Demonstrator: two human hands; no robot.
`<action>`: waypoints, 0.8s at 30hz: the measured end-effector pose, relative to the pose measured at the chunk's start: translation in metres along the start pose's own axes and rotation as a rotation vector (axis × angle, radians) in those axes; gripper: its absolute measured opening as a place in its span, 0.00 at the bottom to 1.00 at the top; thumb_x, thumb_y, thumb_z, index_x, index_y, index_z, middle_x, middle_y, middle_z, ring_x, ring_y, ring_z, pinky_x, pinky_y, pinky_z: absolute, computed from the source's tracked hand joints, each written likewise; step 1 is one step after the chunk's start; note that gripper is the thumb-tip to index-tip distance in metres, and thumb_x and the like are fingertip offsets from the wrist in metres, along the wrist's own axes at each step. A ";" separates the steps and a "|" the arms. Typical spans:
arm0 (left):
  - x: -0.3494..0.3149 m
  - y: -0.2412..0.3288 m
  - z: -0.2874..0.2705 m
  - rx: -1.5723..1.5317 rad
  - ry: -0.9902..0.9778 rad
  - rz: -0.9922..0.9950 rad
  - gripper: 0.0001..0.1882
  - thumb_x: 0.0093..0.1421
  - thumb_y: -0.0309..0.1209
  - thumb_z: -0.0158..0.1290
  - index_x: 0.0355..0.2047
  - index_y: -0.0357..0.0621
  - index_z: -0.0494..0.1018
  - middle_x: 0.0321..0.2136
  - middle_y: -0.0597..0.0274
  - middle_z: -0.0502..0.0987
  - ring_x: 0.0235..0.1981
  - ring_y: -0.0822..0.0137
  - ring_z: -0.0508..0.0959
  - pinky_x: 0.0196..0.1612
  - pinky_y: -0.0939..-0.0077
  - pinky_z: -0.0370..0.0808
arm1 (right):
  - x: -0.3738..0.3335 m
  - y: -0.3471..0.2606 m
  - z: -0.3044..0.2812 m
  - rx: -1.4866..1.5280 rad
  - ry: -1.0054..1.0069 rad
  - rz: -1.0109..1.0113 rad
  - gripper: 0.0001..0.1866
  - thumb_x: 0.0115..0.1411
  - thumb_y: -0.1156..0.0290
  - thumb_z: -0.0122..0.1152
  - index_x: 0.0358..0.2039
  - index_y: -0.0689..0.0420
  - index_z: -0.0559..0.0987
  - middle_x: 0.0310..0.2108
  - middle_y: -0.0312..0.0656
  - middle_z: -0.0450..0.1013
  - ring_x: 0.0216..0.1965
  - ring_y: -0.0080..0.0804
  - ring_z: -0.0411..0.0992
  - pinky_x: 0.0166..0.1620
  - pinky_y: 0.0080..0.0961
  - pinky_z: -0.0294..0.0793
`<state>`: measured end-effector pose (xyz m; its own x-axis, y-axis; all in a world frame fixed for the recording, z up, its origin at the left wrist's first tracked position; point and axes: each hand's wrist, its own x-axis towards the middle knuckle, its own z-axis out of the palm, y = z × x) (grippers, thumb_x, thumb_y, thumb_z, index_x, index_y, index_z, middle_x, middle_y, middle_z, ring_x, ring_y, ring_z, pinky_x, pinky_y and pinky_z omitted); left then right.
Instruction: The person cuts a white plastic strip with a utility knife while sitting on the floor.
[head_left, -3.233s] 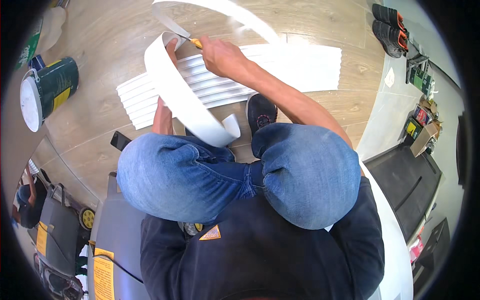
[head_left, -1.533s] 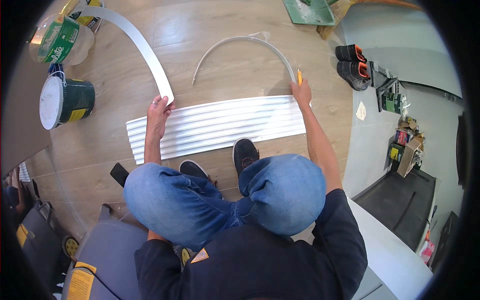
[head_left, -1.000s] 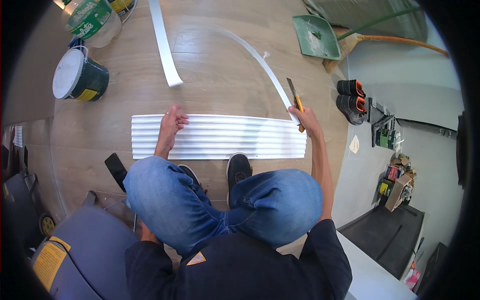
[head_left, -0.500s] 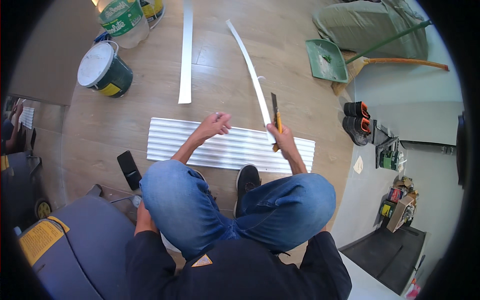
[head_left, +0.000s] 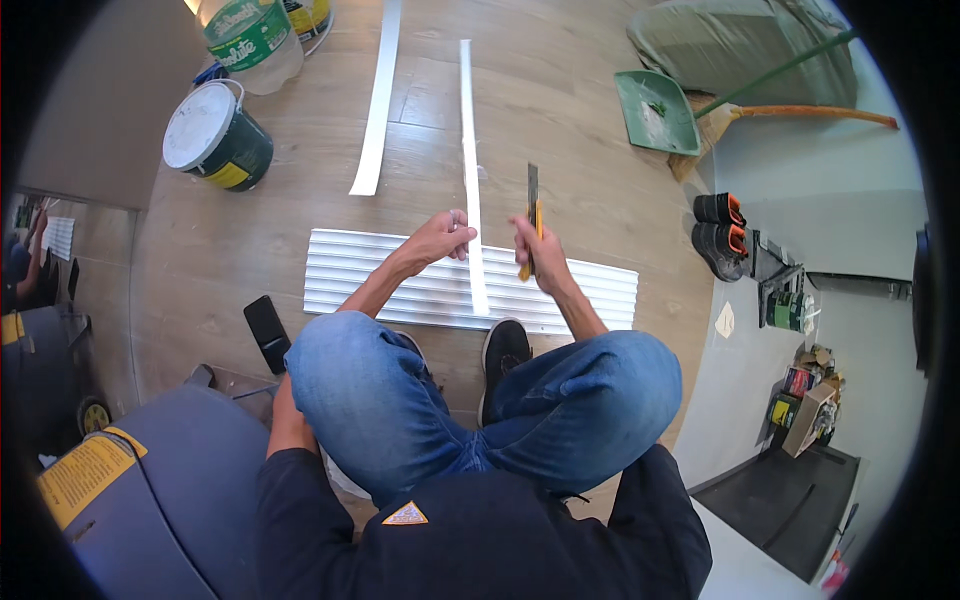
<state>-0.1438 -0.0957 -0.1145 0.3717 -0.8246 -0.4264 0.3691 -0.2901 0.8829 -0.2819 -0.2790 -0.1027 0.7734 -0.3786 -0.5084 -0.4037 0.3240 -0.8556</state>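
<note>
I sit with knees up over a white ribbed panel (head_left: 590, 290) that lies flat on the wooden floor. My left hand (head_left: 440, 236) pinches a long thin white strip (head_left: 467, 130) that runs away from me across the panel. My right hand (head_left: 532, 246) grips a yellow-handled utility knife (head_left: 530, 215), blade pointing up, just right of the strip. A second white strip (head_left: 376, 100) lies on the floor further left.
A dark green paint bucket with white lid (head_left: 213, 138) and another pail (head_left: 250, 40) stand far left. A black phone (head_left: 267, 332) lies by my left knee. A green dustpan (head_left: 655, 110), a broom (head_left: 800, 112) and black shoes (head_left: 720, 235) sit at right.
The curved strip has been brought down from overhead and now lies straight across the panel. Both hands have moved together toward the panel's middle; the knife is raised upright.
</note>
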 end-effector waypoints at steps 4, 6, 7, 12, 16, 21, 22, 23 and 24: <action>-0.010 0.006 0.011 0.015 -0.191 0.056 0.12 0.61 0.36 0.53 0.38 0.41 0.67 0.23 0.70 0.72 0.24 0.78 0.72 0.29 0.84 0.69 | 0.027 -0.022 -0.003 0.175 0.104 -0.051 0.20 0.57 0.53 0.63 0.37 0.57 0.73 0.25 0.34 0.67 0.19 0.18 0.63 0.20 0.17 0.62; -0.013 0.006 0.016 0.011 -0.262 0.058 0.12 0.62 0.37 0.53 0.37 0.42 0.67 0.23 0.70 0.72 0.25 0.77 0.72 0.29 0.84 0.69 | 0.031 -0.030 -0.003 0.256 0.071 -0.013 0.18 0.59 0.59 0.61 0.43 0.57 0.71 0.28 0.33 0.67 0.19 0.16 0.63 0.21 0.14 0.64; -0.014 0.005 0.019 0.003 -0.283 0.052 0.12 0.62 0.37 0.53 0.37 0.42 0.67 0.23 0.70 0.72 0.25 0.77 0.72 0.30 0.83 0.70 | 0.032 -0.033 -0.003 0.301 0.026 -0.015 0.18 0.61 0.62 0.59 0.47 0.56 0.71 0.29 0.33 0.67 0.19 0.15 0.63 0.21 0.13 0.65; -0.019 -0.003 0.023 -0.093 -0.319 0.056 0.13 0.63 0.38 0.51 0.41 0.43 0.67 0.26 0.70 0.72 0.27 0.77 0.72 0.33 0.82 0.70 | 0.029 -0.032 -0.002 0.359 -0.028 -0.015 0.16 0.59 0.64 0.62 0.44 0.56 0.71 0.30 0.34 0.68 0.20 0.14 0.64 0.22 0.12 0.66; -0.023 -0.006 0.032 -0.238 -0.350 -0.016 0.15 0.66 0.38 0.47 0.48 0.44 0.65 0.27 0.69 0.71 0.27 0.77 0.70 0.30 0.82 0.67 | 0.027 -0.030 -0.007 0.432 -0.084 -0.047 0.14 0.59 0.62 0.63 0.40 0.56 0.72 0.30 0.34 0.69 0.22 0.15 0.65 0.24 0.16 0.66; -0.023 0.000 0.046 -0.135 -0.103 0.102 0.18 0.69 0.38 0.39 0.54 0.41 0.61 0.22 0.74 0.60 0.20 0.79 0.60 0.24 0.83 0.62 | 0.018 -0.040 -0.004 0.148 -0.003 -0.225 0.12 0.60 0.62 0.61 0.35 0.55 0.72 0.21 0.31 0.67 0.21 0.16 0.65 0.24 0.15 0.65; -0.024 0.002 0.047 -0.109 -0.106 0.121 0.18 0.69 0.37 0.38 0.54 0.41 0.62 0.22 0.74 0.60 0.20 0.79 0.60 0.24 0.84 0.61 | 0.015 -0.042 -0.001 0.067 0.004 -0.281 0.11 0.61 0.62 0.61 0.35 0.55 0.72 0.19 0.30 0.66 0.20 0.17 0.65 0.24 0.15 0.65; -0.023 0.004 0.047 -0.086 -0.115 0.151 0.17 0.70 0.37 0.37 0.54 0.41 0.62 0.21 0.74 0.59 0.20 0.80 0.60 0.23 0.85 0.60 | 0.014 -0.046 0.001 0.048 0.016 -0.309 0.11 0.61 0.63 0.60 0.34 0.56 0.71 0.20 0.31 0.67 0.19 0.16 0.66 0.23 0.15 0.66; -0.024 0.005 0.046 -0.067 -0.127 0.200 0.17 0.70 0.37 0.36 0.53 0.41 0.63 0.21 0.74 0.59 0.20 0.80 0.59 0.22 0.86 0.59 | 0.011 -0.048 0.004 0.010 0.041 -0.339 0.11 0.61 0.63 0.59 0.34 0.56 0.71 0.20 0.31 0.67 0.19 0.17 0.66 0.23 0.15 0.66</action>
<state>-0.1901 -0.1000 -0.0912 0.3344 -0.9182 -0.2125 0.3565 -0.0856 0.9304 -0.2516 -0.2956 -0.0667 0.8422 -0.5012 -0.1986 -0.1217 0.1822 -0.9757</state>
